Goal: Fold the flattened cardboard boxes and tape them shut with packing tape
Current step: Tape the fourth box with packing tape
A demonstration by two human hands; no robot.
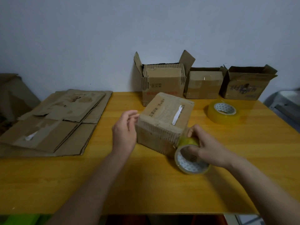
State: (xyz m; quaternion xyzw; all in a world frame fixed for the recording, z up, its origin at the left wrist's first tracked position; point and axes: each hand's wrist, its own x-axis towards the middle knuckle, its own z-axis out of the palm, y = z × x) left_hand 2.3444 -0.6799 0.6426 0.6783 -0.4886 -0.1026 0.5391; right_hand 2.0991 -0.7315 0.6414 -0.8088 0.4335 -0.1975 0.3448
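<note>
A folded cardboard box (164, 117) with a torn white label strip stands in the middle of the yellow wooden table (146, 184). My left hand (125, 129) is at the box's left side, fingers loosely bent near its upper corner. My right hand (206, 146) grips a roll of clear yellowish packing tape (191, 158) held against the box's lower right corner. A second tape roll (223, 112) lies flat on the table to the right. A stack of flattened cardboard boxes (55, 122) lies at the left.
Three folded boxes stand along the back wall: one with raised flaps (162, 82), a smaller taped one (203, 82), and one with dark scribbles (245, 85). A grey object (285, 103) sits off the table's right edge. More cardboard (14, 95) leans at the far left.
</note>
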